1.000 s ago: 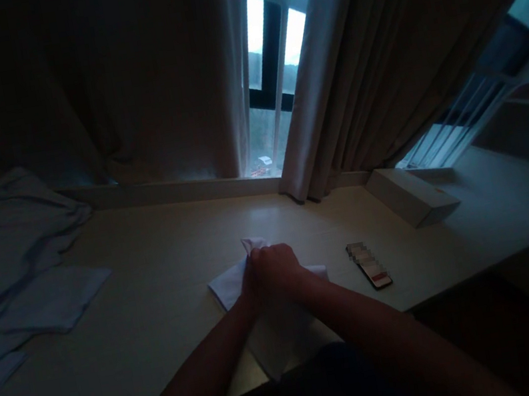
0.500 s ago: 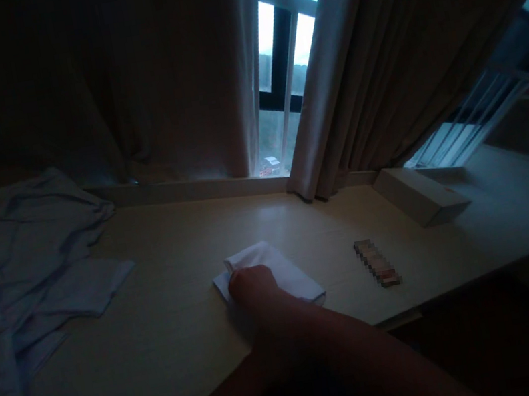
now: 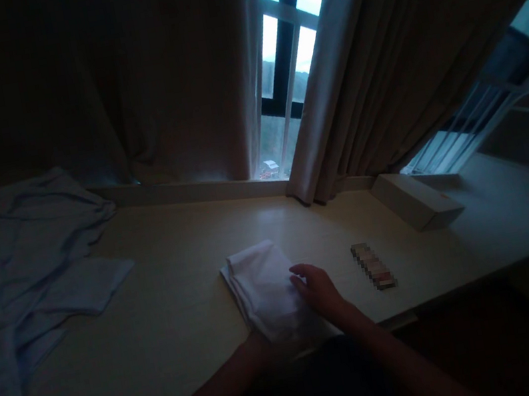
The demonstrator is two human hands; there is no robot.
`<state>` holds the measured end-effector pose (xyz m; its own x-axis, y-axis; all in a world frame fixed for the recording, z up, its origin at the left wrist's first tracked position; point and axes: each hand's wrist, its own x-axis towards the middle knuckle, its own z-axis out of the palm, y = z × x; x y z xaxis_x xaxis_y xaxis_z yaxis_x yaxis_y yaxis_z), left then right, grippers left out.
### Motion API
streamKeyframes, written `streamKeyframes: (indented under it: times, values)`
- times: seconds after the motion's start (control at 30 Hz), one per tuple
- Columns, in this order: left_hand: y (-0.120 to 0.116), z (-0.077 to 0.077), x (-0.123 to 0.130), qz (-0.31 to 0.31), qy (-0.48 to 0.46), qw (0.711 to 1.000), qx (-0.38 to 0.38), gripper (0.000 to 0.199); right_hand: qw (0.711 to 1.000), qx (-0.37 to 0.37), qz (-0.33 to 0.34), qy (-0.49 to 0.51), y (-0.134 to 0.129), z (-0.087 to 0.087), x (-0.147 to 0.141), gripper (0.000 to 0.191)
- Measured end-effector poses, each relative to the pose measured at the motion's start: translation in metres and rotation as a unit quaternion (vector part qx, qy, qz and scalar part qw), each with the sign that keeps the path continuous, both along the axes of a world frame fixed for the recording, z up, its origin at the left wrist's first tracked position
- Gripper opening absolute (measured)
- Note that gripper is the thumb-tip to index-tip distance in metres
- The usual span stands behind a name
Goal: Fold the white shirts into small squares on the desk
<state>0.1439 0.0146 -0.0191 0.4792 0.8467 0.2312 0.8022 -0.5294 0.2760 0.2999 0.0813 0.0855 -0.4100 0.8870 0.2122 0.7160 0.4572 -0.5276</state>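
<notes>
A folded white cloth (image 3: pixel 266 285) lies in layers near the front of the pale table (image 3: pixel 174 294). Its folded edge with stacked layers faces left. My right hand (image 3: pixel 318 289) is at the cloth's right side, thumb and fingers slightly apart, the fingertips at or just over the fabric. My left hand (image 3: pixel 262 343) is at the cloth's near edge; shadow and the cloth hide its fingers, so I cannot see whether they grip it.
Rumpled pale fabric (image 3: pixel 41 255) is spread on the left of the table. A blurred-out flat object (image 3: pixel 374 266) lies to the right, and a long white box (image 3: pixel 417 199) stands beyond it. Curtains (image 3: pixel 345 76) hang along the back around a narrow window (image 3: pixel 283 66).
My right hand has moved off the cloth's left edge, over to its right side, and its fingers have opened. The cloth's upper layer now covers more of the left side.
</notes>
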Motion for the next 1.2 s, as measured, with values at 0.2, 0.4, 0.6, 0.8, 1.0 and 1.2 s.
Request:
streamKeyframes:
  times: [0.2, 0.4, 0.6, 0.8, 1.0, 1.2]
  values:
    - [0.000, 0.011, -0.009, -0.022, 0.005, 0.997, -0.080, 0.068, 0.998, 0.005, 0.054, 0.031, -0.019, -0.021, 0.033, 0.029]
    - [-0.085, 0.038, -0.022, -0.081, -0.072, 0.989, -0.105, 0.057, 0.990, 0.030, 0.112, -0.075, -0.054, -0.009, 0.019, 0.033]
    - [-0.103, 0.049, -0.056, 0.157, -0.178, 0.969, -0.068, 0.024, 0.967, 0.047, 0.201, -0.152, -0.067, -0.021, 0.000, 0.039]
    - [-0.038, 0.049, -0.053, 0.301, -0.218, 0.917, -0.143, 0.035, 0.965, 0.068, 0.212, -0.137, -0.069, -0.029, -0.002, 0.045]
    - [-0.045, 0.030, -0.050, 0.242, -0.158, 0.955, -0.071, 0.042, 0.990, 0.032, -0.073, -0.115, -0.056, -0.030, 0.012, 0.038]
    - [-0.035, 0.041, -0.057, 0.239, -0.133, 0.961, -0.031, 0.032, 0.985, -0.043, -0.049, -0.159, -0.053, -0.043, 0.009, 0.069]
